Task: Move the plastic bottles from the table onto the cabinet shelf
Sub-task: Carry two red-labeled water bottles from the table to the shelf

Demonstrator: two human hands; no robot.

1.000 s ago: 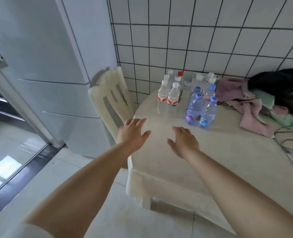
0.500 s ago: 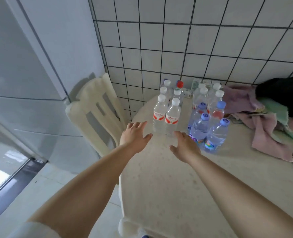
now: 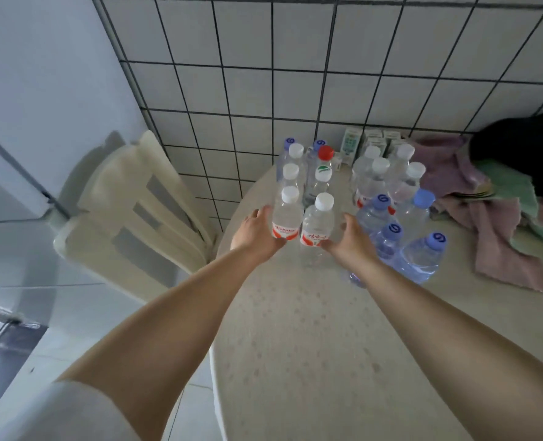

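Note:
Several clear plastic bottles stand at the back of the round cream table (image 3: 295, 345). The two nearest have white caps and red labels: the left bottle (image 3: 287, 214) and the right bottle (image 3: 317, 225). My left hand (image 3: 257, 233) cups the left bottle from its left side, fingers spread, thumb under the label. Spread open to the right of the right bottle, my right hand (image 3: 351, 241) touches its label with the thumb. Both bottles stand upright. Blue-capped bottles (image 3: 419, 256) cluster just right of my right hand. No cabinet shelf shows.
A cream plastic chair (image 3: 130, 211) stands left of the table against the tiled wall. Pink and green cloths (image 3: 492, 230) and a dark bundle (image 3: 524, 148) lie at the table's right. Small cartons (image 3: 353, 144) stand by the wall. A grey fridge (image 3: 25, 122) fills the left.
Both hands have moved forward across the table and reached the two front red-labelled bottles. The view has come closer and tilted down over the table.

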